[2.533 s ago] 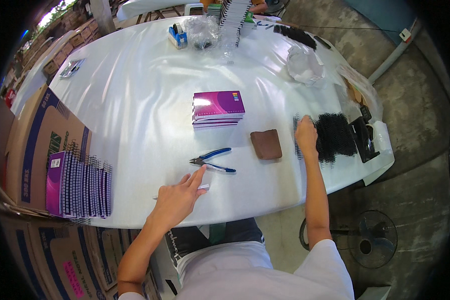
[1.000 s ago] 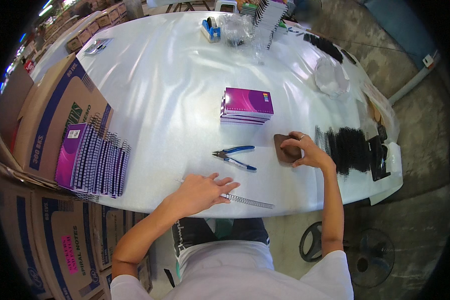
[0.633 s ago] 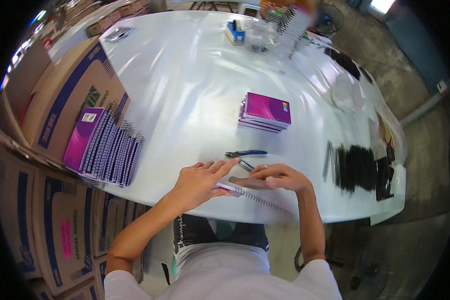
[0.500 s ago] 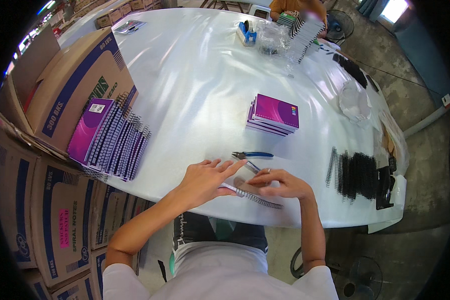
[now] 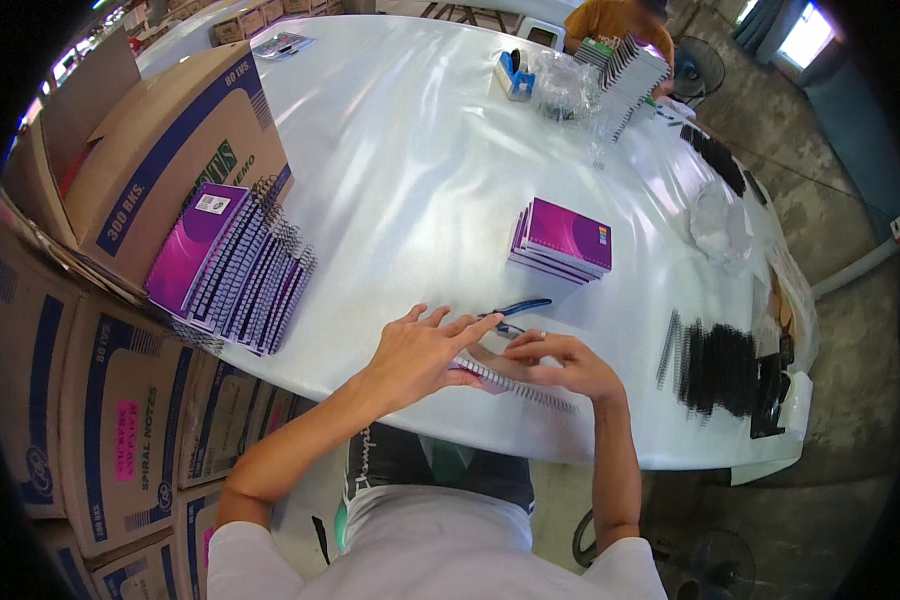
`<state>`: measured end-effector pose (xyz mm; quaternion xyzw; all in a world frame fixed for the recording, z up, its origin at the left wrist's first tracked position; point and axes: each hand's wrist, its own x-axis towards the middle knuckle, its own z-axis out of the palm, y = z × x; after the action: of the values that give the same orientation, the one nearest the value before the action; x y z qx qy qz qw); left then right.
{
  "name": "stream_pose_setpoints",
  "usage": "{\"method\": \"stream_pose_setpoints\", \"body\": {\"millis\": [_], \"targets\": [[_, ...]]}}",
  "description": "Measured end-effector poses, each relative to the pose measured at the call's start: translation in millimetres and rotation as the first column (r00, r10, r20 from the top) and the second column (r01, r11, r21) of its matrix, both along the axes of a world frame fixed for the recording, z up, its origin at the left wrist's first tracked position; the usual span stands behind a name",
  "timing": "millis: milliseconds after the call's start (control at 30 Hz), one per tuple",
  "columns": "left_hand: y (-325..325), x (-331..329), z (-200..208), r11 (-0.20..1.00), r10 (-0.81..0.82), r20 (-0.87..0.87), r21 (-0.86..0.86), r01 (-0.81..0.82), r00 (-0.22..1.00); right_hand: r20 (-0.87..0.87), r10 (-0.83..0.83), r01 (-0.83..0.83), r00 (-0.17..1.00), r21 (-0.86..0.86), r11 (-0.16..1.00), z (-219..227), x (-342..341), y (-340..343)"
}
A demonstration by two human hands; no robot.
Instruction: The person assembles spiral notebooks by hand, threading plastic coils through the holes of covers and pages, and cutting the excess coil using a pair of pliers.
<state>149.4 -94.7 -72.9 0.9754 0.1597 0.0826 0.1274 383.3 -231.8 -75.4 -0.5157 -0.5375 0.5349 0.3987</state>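
Observation:
Close to the table's front edge, my left hand [image 5: 420, 352] grips a small notebook [image 5: 490, 384], thumb along its near edge and fingers stretched over it. Most of the notebook is hidden beneath the hands. A dark wire spiral coil [image 5: 550, 401] runs partly through the notebook's punched edge, its loose end sticking out to the right. Curled fingers of my right hand [image 5: 560, 364] are at the coil where it leaves the notebook, slightly blurred. Just beyond my fingertips lie blue-handled cutting pliers [image 5: 522, 306], partly covered.
Purple notebooks form a short stack [image 5: 566, 240] ahead. More, with coils, make a leaning row [image 5: 230, 265] beside a cardboard box [image 5: 185, 150] at left. A heap of black coils [image 5: 720, 370] lies right. A tape dispenser [image 5: 515, 77] and a person [image 5: 620, 25] are at the far side.
The view has shifted slightly, moving the table's contents in the picture. The coil reaches a little farther along the notebook's edge, and its loose end is now blurred. Both hands stay on the work.

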Motion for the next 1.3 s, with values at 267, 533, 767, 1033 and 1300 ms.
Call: {"method": "stream_pose_setpoints", "body": {"millis": [267, 533, 767, 1033, 1300], "targets": [[4.8, -2.6, 0.8, 0.959, 0.156, 0.133, -0.258, -0.117, 0.979, -0.309, 0.004, 0.051, 0.951, 0.17, 0.984, -11.7, 4.0, 7.2], [10.0, -15.6, -22.5, 0.794, 0.326, 0.266, -0.598, -0.11, 0.907, 0.06, 0.01, -0.008, 0.998, -0.034, 0.999, 7.6, -7.8, 27.3], [4.4, -14.6, -38.3, 0.788, 0.366, 0.444, -0.615, -0.019, 0.818, 0.012, 0.06, -0.061, 0.998, 0.04, 0.997, 3.3, -10.2, 30.2], [11.0, -12.2, -50.9, 0.591, 0.44, 0.387, -0.804, 0.063, 0.81, 0.149, 0.042, -0.037, 0.988, -0.034, 0.999, 2.1, -14.9, 46.2], [12.0, -13.7, -50.4, 0.559, 0.469, 0.37, -0.827, 0.054, 0.802, 0.199, 0.063, -0.06, 0.978, -0.019, 0.998, 5.2, -23.9, 58.8]]}}
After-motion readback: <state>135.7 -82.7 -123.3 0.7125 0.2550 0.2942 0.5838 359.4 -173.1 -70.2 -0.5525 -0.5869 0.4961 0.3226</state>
